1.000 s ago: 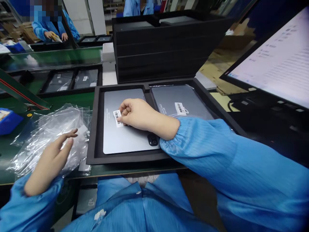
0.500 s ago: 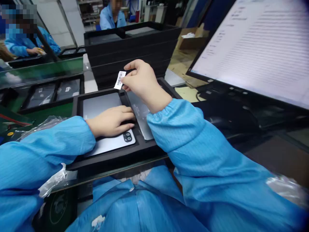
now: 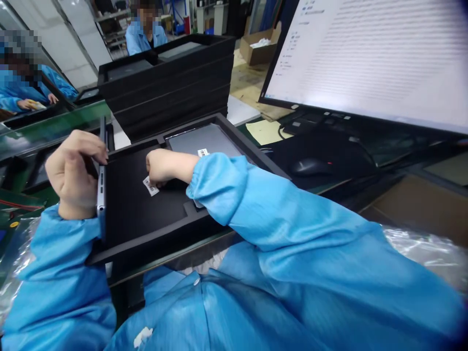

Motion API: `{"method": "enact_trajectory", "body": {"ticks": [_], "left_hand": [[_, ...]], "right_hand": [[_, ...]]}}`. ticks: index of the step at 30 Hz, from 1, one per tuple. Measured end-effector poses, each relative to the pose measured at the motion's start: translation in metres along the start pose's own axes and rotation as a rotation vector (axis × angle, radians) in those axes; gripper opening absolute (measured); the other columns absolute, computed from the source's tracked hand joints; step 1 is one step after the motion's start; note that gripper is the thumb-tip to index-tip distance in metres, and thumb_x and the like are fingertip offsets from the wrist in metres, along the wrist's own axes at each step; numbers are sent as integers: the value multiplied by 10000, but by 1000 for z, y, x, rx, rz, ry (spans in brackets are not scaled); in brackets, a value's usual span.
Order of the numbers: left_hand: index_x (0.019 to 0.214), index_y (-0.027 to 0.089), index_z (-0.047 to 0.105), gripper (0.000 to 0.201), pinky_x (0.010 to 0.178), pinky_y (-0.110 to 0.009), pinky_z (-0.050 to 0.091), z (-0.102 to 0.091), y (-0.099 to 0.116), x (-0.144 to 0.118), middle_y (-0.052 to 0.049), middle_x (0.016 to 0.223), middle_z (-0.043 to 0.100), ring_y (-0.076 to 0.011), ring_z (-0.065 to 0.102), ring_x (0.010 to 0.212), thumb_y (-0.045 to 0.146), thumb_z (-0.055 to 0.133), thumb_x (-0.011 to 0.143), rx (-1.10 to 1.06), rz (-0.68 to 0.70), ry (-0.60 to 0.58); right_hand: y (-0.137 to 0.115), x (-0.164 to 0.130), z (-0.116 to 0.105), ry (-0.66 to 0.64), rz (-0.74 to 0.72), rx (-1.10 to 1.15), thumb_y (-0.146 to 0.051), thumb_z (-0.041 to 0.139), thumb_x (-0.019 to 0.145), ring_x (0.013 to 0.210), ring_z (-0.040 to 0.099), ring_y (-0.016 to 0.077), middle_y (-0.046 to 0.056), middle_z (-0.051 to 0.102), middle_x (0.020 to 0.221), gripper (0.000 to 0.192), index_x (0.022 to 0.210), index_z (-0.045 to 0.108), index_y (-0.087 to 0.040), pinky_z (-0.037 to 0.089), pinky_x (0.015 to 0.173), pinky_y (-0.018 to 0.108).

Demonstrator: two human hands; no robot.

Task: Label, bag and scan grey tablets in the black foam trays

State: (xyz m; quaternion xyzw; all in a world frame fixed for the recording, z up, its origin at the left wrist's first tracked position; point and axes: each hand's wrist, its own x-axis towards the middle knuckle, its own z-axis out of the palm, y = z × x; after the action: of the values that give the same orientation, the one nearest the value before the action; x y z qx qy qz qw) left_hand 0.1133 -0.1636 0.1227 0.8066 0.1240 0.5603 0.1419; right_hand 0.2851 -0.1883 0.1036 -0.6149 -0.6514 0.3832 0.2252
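Left hand point(image 3: 76, 170): fingers curled tight around a thin silver tablet point(image 3: 101, 187), held on edge at the left rim of the black foam tray point(image 3: 146, 229).
Tablet axis: long side runs away from the person, narrow edge with ports facing the camera.
Right hand point(image 3: 163, 166): fingertips pinch a small white barcode sticker point(image 3: 150, 185) over the tray's left compartment.
Sticker print: bars visible, text unreadable.
Right compartment: grey tablet point(image 3: 204, 141) lying flat, with its own barcode label point(image 3: 203, 152).
Far right: lit computer monitor point(image 3: 365, 58), writing blurred.
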Motion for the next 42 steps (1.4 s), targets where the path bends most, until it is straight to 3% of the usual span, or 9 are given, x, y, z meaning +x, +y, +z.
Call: {"method": "enact_trajectory", "body": {"ticks": [5, 9, 11, 13, 17, 27, 31, 37, 42], "left_hand": [[783, 192, 615, 371, 853, -423, 477, 14, 1, -2, -44, 852, 633, -203, 591, 854, 430, 467, 1027, 123, -22, -382], [854, 191, 613, 330, 801, -406, 477, 38, -6, -9, -103, 877, 625, -248, 559, 848, 416, 438, 1020, 291, 63, -965], [888, 183, 613, 353, 833, -420, 477, 43, -7, -12, -130, 928, 625, -268, 558, 881, 402, 378, 1032, 357, 92, -1113], [949, 170, 621, 357, 878, -429, 473, 44, 1, -13, -145, 989, 636, -277, 567, 929, 373, 343, 1045, 428, 119, -1140], [1036, 161, 619, 339, 877, -405, 485, 64, 39, -9, -135, 1018, 654, -272, 598, 972, 361, 347, 1063, 422, 68, -1042], [1291, 99, 476, 517, 841, -435, 510, 216, 93, 20, -242, 1245, 625, -376, 679, 1074, 477, 638, 977, 432, -244, -1191], [1268, 98, 467, 419, 724, -395, 479, 214, 86, 29, -201, 1080, 690, -340, 690, 896, 395, 596, 1003, 391, -289, -1256], [1339, 156, 436, 385, 706, -323, 433, 166, 52, 17, -57, 901, 687, -224, 640, 801, 164, 503, 960, 286, -477, -1085], [1256, 161, 532, 532, 717, -337, 467, 160, 57, 10, -87, 979, 702, -260, 667, 850, 562, 638, 923, 333, -468, -1081]], "right_hand": [[3, -2, -30, 353, -145, -195, -240, 916, 728, 858, 685, 211, -25, 529, 623, 396, 634, 534, -189, 535, 792, 279], [13, -34, -67, 890, -372, 196, -119, 688, 927, 725, 555, 90, -55, 528, 692, 207, 807, 541, -202, 463, 722, 194], [25, -69, -67, 944, -567, 425, -94, 616, 957, 621, 477, 79, -69, 486, 659, 213, 807, 523, -214, 439, 652, 206], [45, -111, -54, 864, -666, 530, -189, 630, 977, 583, 473, 90, -62, 485, 659, 201, 803, 536, -227, 443, 611, 230], [98, -179, -29, 855, -446, 440, -410, 739, 908, 558, 511, 130, -17, 554, 666, 240, 784, 614, -247, 442, 537, 278], [131, -204, -51, 885, -344, 490, -550, 773, 836, 590, 572, 157, 3, 586, 652, 347, 776, 632, -239, 469, 529, 285], [126, -198, -56, 810, -423, 455, -543, 769, 853, 597, 566, 139, -6, 586, 653, 363, 764, 629, -220, 470, 548, 265], [128, -160, -79, 752, -545, 450, -466, 811, 838, 589, 529, 116, -22, 570, 653, 336, 775, 619, -198, 434, 531, 237], [116, -111, -92, 703, -545, 542, -336, 760, 873, 535, 494, 109, -38, 530, 609, 224, 777, 603, -208, 405, 482, 227]]}}
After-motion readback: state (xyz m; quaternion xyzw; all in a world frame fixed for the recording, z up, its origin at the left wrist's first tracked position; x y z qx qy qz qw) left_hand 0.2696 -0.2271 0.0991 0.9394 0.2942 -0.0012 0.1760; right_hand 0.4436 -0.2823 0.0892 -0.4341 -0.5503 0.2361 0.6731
